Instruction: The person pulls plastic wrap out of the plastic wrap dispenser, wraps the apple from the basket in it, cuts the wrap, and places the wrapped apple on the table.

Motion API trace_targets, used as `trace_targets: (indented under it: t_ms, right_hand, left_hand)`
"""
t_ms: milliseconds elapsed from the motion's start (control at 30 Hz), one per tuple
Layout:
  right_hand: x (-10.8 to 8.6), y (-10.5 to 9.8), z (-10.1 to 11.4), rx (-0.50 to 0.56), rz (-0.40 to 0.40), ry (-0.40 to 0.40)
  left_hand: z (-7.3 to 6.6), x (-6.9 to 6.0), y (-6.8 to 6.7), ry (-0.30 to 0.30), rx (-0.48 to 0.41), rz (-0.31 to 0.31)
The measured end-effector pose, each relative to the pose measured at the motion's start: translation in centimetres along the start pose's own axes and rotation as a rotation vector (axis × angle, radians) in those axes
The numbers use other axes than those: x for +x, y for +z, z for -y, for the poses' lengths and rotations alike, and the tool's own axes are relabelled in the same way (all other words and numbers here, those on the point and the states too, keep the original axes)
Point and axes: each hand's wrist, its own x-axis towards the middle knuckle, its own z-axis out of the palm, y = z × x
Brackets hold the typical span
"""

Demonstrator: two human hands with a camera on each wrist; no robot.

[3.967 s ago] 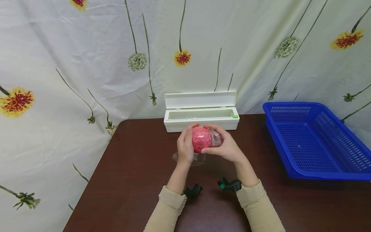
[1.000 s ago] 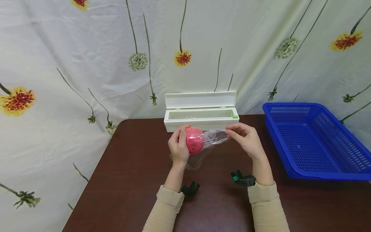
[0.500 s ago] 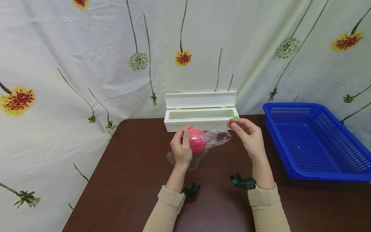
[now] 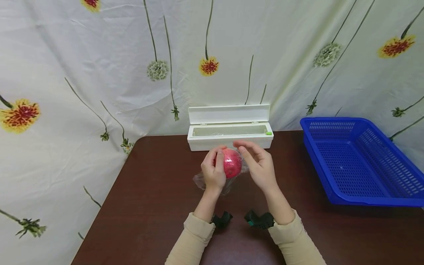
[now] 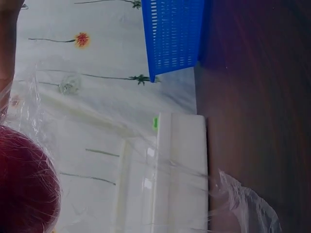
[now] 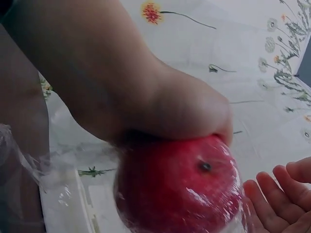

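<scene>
A round red fruit point(image 4: 232, 163) with a small dark spot is wrapped in clear cling film point(image 4: 200, 181). My left hand point(image 4: 213, 173) grips it from the left, thumb in front, holding it above the table. Loose film hangs below that hand; in the left wrist view a crumpled end of film point(image 5: 248, 208) trails. My right hand point(image 4: 261, 169) is close to the fruit's right side, its fingers loosely bent around no object. In the right wrist view its fingers point(image 6: 277, 199) lie beside the wrapped fruit point(image 6: 177, 187); whether they touch the film is unclear.
Behind the hands stands a long white box point(image 4: 230, 142), its lid point(image 4: 229, 114) raised and a green tab point(image 4: 268, 133) at its right end. A blue plastic basket point(image 4: 381, 200) is at the right. A flowered cloth point(image 4: 126, 55) hangs behind the brown table point(image 4: 149, 206).
My right hand pulled a twist of film out to the right, let it go, then came back left to the fruit. The left hand has shifted slightly right with the fruit.
</scene>
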Motion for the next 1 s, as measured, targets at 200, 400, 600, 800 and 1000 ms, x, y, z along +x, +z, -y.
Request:
trace_targets:
  t_ms: [200,400,600,800,1000]
  right_hand:
    - [-0.5,1.9,-0.6,-0.041,0.019,-0.084]
    - [-0.6,2.5,-1.5,-0.082,-0.074,-0.116]
    - [-0.6,2.4,-1.9,0.019,-0.124,-0.035]
    - [-0.5,2.3,-2.0,0.141,-0.154,0.000]
    - [-0.4,2.1,-1.8,0.235,-0.164,0.045]
  left_hand:
    - [-0.1,-0.3,0.5,0.056,-0.020,0.021]
    - [-0.8,-0.6,0.8,0.033,-0.061,0.017]
    - [-1.4,-0.8,1.0,-0.027,-0.100,0.005]
    - [-2.0,-1.0,1.0,-0.089,-0.172,-0.012]
    - [-2.6,-1.0,1.0,-0.152,-0.230,-0.014]
